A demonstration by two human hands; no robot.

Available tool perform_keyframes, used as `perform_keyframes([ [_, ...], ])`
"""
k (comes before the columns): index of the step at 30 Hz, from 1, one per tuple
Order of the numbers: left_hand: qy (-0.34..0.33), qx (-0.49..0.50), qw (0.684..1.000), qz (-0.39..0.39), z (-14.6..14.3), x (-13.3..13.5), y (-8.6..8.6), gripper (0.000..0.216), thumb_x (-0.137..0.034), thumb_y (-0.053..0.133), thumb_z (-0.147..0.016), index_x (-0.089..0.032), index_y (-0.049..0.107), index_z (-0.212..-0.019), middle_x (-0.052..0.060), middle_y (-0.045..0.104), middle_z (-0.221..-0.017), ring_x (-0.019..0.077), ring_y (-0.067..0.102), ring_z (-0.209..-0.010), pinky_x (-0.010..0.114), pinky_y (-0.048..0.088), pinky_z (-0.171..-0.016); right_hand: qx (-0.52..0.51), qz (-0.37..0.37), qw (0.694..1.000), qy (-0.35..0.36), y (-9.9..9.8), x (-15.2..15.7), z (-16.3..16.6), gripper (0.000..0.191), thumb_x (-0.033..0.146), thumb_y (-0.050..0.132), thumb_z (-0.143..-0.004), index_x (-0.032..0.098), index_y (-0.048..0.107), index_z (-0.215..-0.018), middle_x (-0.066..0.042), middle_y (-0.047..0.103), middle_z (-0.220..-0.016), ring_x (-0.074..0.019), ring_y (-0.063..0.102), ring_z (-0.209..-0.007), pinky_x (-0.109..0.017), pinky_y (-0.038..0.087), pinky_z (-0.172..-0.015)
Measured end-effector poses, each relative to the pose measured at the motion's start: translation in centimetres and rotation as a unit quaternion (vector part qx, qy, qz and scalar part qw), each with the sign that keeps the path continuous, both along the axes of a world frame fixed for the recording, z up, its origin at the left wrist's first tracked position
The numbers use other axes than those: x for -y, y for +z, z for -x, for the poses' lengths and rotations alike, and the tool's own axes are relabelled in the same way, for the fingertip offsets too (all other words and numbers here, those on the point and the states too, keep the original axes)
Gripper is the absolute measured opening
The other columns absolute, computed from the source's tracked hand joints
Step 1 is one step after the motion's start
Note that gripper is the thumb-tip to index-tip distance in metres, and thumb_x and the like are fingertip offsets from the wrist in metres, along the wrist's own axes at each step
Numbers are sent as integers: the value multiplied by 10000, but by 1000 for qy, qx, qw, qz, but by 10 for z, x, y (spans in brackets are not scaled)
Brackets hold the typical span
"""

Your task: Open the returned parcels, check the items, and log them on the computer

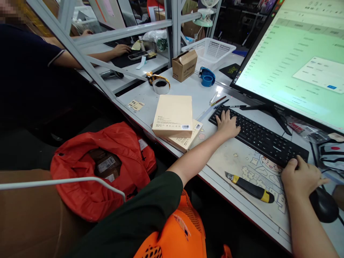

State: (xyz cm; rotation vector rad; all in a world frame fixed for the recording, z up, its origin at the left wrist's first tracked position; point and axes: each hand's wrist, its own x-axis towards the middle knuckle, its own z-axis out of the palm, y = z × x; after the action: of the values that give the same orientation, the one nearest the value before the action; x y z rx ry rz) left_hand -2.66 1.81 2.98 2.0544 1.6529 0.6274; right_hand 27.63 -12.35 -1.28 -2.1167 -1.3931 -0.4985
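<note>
My left hand rests with spread fingers on the left end of the black keyboard. At the keyboard's right end, my right hand touches the keys with its fingers apart, holding nothing. A black mouse lies just beside the right hand. Below the keyboard, a yellow and black utility knife lies on the printed desk mat. Left of my left arm, a flat beige box sits on a second beige box. The lit monitor stands behind the keyboard.
Behind the boxes are a tape dispenser, a small brown carton, a blue tape dispenser and a white basket. An orange-red bag with parcels inside stands left of the desk. Beyond a metal frame sits another person.
</note>
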Motion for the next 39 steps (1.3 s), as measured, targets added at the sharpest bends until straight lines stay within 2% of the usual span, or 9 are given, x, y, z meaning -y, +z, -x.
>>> perform_keyframes([
  [7,-7,5,1000,1,1,2,3,569,-442,556,-973,-198,556,-1486,155,181,-1781,385,76,-1666,696,85,-1326,-12,5,1000,0,-3,-2,-8,649,381,502,-886,45,686,-1409,-326,678,-1282,-499,597,-1283,-752,356,-1096],
  [12,-14,3,1000,12,2,2,4,579,-469,546,-979,-222,538,-1503,123,177,-1787,370,60,-1671,682,74,-1333,-8,8,1000,5,-6,-3,-13,650,425,508,-884,52,701,-1379,-315,674,-1282,-496,591,-1273,-727,359,-1102],
  [21,-17,12,1000,7,2,1,2,572,-439,560,-970,-186,561,-1483,166,172,-1781,400,57,-1666,704,62,-1325,-8,6,1000,2,-7,-4,-15,654,424,498,-880,39,715,-1362,-327,688,-1253,-502,607,-1277,-725,387,-1101],
  [29,-8,-1,1000,4,1,1,1,565,-458,557,-969,-218,559,-1481,133,190,-1782,374,78,-1668,691,82,-1329,-9,5,1000,6,-5,-5,-14,636,442,475,-880,50,748,-1300,-315,702,-1244,-492,622,-1265,-714,411,-1091],
  [32,-10,-1,1000,8,1,1,1,563,-458,563,-967,-214,566,-1475,133,186,-1783,376,73,-1669,687,74,-1331,-14,14,999,41,-1,-5,-8,620,443,446,-921,78,729,-1334,-283,668,-1381,-469,563,-1371,-746,346,-1147],
  [36,-11,8,1000,-1,1,0,-1,559,-444,568,-965,-188,584,-1462,159,186,-1780,396,71,-1665,699,66,-1325,-42,87,992,83,-1,-6,-6,656,470,368,-990,146,582,-1518,-231,584,-1532,-420,392,-1540,-800,173,-1208],
  [39,-16,9,1000,4,1,-1,-1,576,-451,564,-971,-186,578,-1482,160,181,-1782,393,71,-1666,692,68,-1326,-55,111,990,73,-3,-9,-7,677,474,346,-991,149,539,-1553,-247,568,-1539,-406,373,-1552,-792,160,-1213],
])
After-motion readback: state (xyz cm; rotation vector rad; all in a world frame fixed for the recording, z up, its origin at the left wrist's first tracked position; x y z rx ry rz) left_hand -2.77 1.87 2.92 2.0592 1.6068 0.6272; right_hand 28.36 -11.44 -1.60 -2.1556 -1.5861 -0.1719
